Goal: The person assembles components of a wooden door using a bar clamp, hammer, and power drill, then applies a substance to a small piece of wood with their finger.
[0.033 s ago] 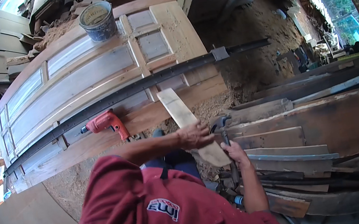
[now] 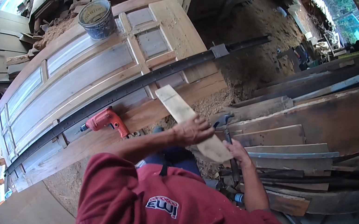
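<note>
Your door (image 2: 173,19) lies ahead of you with the long bar (image 2: 173,70) across it; both have shifted only slightly in view, likely from a small tip of your head. The board (image 2: 179,108) has changed a little more: it has slid a touch toward the door, its far end now over the near edge, though whether it rests there you can't tell from here. The bucket (image 2: 99,27) stands on the door's far side and the drill (image 2: 104,119) lies near its close edge, both where they were. The hammer (image 2: 226,133), as it appears to be, sits beside the board's near end, its head turned slightly. Your left hand (image 2: 194,130) grips the board, fingers across its face, thumb hidden. Your right hand (image 2: 241,153) is curled round the hammer's handle. It reads as a small adjustment, with both holds kept.
</note>
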A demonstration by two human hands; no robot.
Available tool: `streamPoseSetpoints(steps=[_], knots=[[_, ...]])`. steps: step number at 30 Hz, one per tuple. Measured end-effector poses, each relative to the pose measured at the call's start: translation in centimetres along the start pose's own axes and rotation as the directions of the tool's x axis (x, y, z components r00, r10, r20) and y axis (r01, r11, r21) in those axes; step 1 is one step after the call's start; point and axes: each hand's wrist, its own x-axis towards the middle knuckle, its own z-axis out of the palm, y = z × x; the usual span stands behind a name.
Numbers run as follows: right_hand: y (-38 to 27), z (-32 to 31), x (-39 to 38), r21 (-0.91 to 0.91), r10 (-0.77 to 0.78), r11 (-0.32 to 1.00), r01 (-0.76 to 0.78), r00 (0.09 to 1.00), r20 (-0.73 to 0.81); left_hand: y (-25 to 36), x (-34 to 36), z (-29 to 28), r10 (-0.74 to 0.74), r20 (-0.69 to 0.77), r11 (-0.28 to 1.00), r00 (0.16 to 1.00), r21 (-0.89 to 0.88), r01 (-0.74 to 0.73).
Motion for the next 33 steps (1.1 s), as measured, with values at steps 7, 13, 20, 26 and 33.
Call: streamPoseSetpoints(steps=[7, 13, 20, 26, 33], knots=[[4.8, -0.3, -2.2, 0.158, 0.218, 0.966, -0.204, 0.973, -0.080, -5.4, -0.8, -7.5, -0.122, -0.265, 0.992, 0.956, 0.009, 0.129], [8.5, 6.0, -3.0, 0.276, 0.388, 0.889, -0.366, 0.921, -0.026, -12.7, -1.9, -6.3, -0.118, -0.283, 0.986, 0.952, -0.151, 0.078], [6.6, 12.3, -3.9, 0.444, 0.317, 0.853, -0.276, 0.948, -0.020, -16.5, -3.4, -5.9, -0.192, -0.455, 0.936, 0.869, -0.350, 0.024], [1.4, 15.8, -4.2, 0.413, 0.028, 0.891, 0.189, 0.886, -0.464, -18.7, -3.3, -7.3, -0.229, -0.420, 0.880, 0.878, -0.474, 0.002], [-9.9, 16.1, -6.5, -0.093, -0.453, 0.730, 0.677, 0.378, -0.807, -18.2, -3.7, -6.6, -0.194, -0.352, 0.894, 0.916, -0.448, 0.017]])
